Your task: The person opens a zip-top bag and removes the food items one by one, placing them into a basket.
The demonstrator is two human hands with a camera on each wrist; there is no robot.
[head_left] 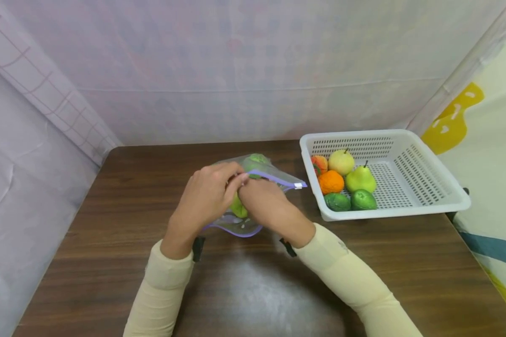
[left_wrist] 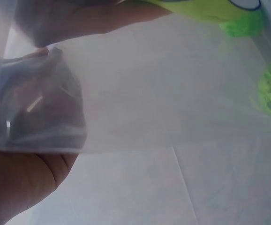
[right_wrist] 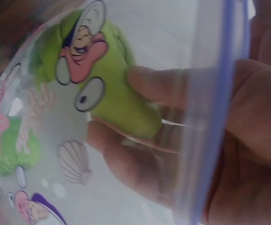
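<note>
A clear zip bag [head_left: 238, 229] with purple edges and printed cartoon figures lies mouth open on the table. My left hand [head_left: 206, 194] pinches its rim between thumb and fingers. My right hand [head_left: 263, 203] reaches inside the bag, its thumb and fingers round a light-green, lobed vegetable [right_wrist: 121, 105], seen through the film in the right wrist view. Its exact kind is unclear. A bumpy green vegetable [head_left: 256, 162] shows at the bag's far end, and its knobbly surface appears in the left wrist view. The right fingertips are hidden in the head view.
Right of the bag stands a white plastic basket [head_left: 430, 189] with perforated walls. Its left half holds an orange mandarin [head_left: 331, 182], a yellow round pear [head_left: 341, 162], a green pear [head_left: 360, 179], a reddish fruit [head_left: 319, 164] and two dark-green fruits [head_left: 363, 200]. Curtains surround the brown table [head_left: 109, 262].
</note>
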